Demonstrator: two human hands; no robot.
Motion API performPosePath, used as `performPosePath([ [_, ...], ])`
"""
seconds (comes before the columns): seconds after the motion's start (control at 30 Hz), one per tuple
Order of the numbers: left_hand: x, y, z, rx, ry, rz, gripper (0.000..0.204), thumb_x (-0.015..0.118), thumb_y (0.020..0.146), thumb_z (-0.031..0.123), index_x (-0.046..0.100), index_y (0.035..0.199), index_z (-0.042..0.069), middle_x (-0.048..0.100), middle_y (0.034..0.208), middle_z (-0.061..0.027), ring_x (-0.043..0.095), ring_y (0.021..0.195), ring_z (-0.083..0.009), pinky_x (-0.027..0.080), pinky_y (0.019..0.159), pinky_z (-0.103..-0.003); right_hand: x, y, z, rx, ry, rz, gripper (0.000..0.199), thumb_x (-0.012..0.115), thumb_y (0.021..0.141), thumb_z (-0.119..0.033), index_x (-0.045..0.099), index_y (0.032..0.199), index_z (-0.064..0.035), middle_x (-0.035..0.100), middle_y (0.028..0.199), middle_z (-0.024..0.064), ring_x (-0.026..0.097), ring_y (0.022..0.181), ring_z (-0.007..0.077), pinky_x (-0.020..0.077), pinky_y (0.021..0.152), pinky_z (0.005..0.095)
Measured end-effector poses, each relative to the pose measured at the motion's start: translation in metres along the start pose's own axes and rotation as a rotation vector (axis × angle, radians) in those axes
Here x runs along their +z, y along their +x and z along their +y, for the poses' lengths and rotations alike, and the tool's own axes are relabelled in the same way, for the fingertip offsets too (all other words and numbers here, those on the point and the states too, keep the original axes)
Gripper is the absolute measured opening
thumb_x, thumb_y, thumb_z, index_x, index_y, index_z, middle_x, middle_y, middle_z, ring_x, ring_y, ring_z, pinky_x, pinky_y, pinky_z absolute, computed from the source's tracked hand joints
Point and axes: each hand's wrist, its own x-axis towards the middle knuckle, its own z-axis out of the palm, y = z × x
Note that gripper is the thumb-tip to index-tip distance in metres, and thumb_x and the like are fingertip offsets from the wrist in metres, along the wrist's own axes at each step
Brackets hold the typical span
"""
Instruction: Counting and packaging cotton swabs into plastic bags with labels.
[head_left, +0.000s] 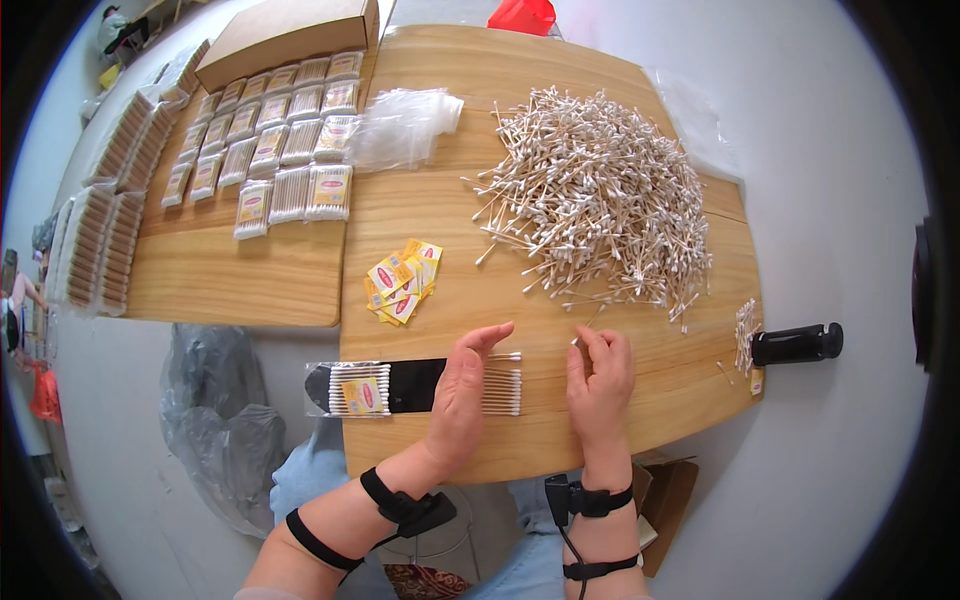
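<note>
My left hand point(462, 390) rests flat on the wooden table point(620, 420), its fingers lying over a neat row of cotton swabs point(503, 385) at the end of a black strip point(415, 385). My right hand point(600, 378) is just to the right, its fingertips pinching a single cotton swab point(580, 340). A big loose heap of cotton swabs point(600, 190) lies beyond both hands. A filled clear packet with a yellow label point(350, 388) sits at the strip's left end.
Small yellow-and-red labels point(400, 278) lie left of centre. Empty clear bags point(400, 125) are at the back. Several packed swab packets point(285, 130) cover a second table on the left, beside a cardboard box point(285, 35). A black handle point(795, 343) clamps the right edge.
</note>
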Motion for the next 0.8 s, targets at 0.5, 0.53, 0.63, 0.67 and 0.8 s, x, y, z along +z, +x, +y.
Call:
performPosePath([
  [0.5, 0.002, 0.000, 0.002, -0.001, 0.015, 0.010, 0.045, 0.027, 0.113, 0.035, 0.043, 0.139, 0.001, 0.049, 0.147, -0.0170, 0.039, 0.144, -0.0238, 0.022, 0.124, -0.040, 0.006, 0.005, -0.038, -0.132, 0.244, -0.141, 0.015, 0.067, 0.079, 0.003, 0.072, 0.092, -0.0032, 0.062, 0.093, 0.0100, 0.060, 0.087, 0.0298, 0.0500, 0.078, 0.0401],
  [0.53, 0.003, 0.000, 0.002, -0.003, 0.014, 0.007, 0.045, 0.027, 0.113, 0.035, 0.043, 0.139, 0.001, 0.049, 0.147, -0.0170, 0.039, 0.144, -0.0236, 0.023, 0.123, -0.039, 0.006, 0.006, -0.039, -0.144, 0.245, -0.151, 0.014, 0.067, 0.079, 0.003, 0.072, 0.090, -0.0030, 0.064, 0.093, 0.0097, 0.061, 0.088, 0.0296, 0.0502, 0.079, 0.0399],
  [0.63, 0.001, -0.001, 0.002, -0.010, 0.019, 0.008, 0.045, 0.027, 0.113, 0.034, 0.043, 0.139, 0.001, 0.049, 0.147, -0.0170, 0.039, 0.144, -0.0235, 0.024, 0.123, -0.038, 0.009, 0.008, -0.039, -0.255, 0.217, -0.152, 0.017, 0.067, 0.079, 0.003, 0.074, 0.093, -0.0023, 0.068, 0.099, 0.0101, 0.063, 0.093, 0.0299, 0.0514, 0.082, 0.0389],
  [0.67, 0.000, -0.001, 0.002, -0.010, 0.023, 0.010, 0.045, 0.027, 0.113, 0.034, 0.043, 0.139, 0.001, 0.049, 0.147, -0.0170, 0.039, 0.144, -0.0235, 0.024, 0.123, -0.038, 0.011, 0.009, -0.039, -0.255, 0.222, -0.153, 0.017, 0.067, 0.079, 0.003, 0.074, 0.093, -0.0023, 0.068, 0.099, 0.0101, 0.063, 0.093, 0.0299, 0.0514, 0.082, 0.0389],
  [0.8, 0.001, -0.001, 0.003, -0.011, -0.005, 0.011, 0.044, 0.027, 0.113, 0.033, 0.043, 0.139, 0.001, 0.050, 0.147, -0.0171, 0.039, 0.144, -0.0239, 0.024, 0.123, -0.039, 0.008, 0.010, -0.035, -0.299, 0.212, -0.196, 0.024, 0.066, 0.079, 0.003, 0.074, 0.101, -0.0004, 0.070, 0.110, 0.0122, 0.064, 0.098, 0.0312, 0.0522, 0.088, 0.0383],
])
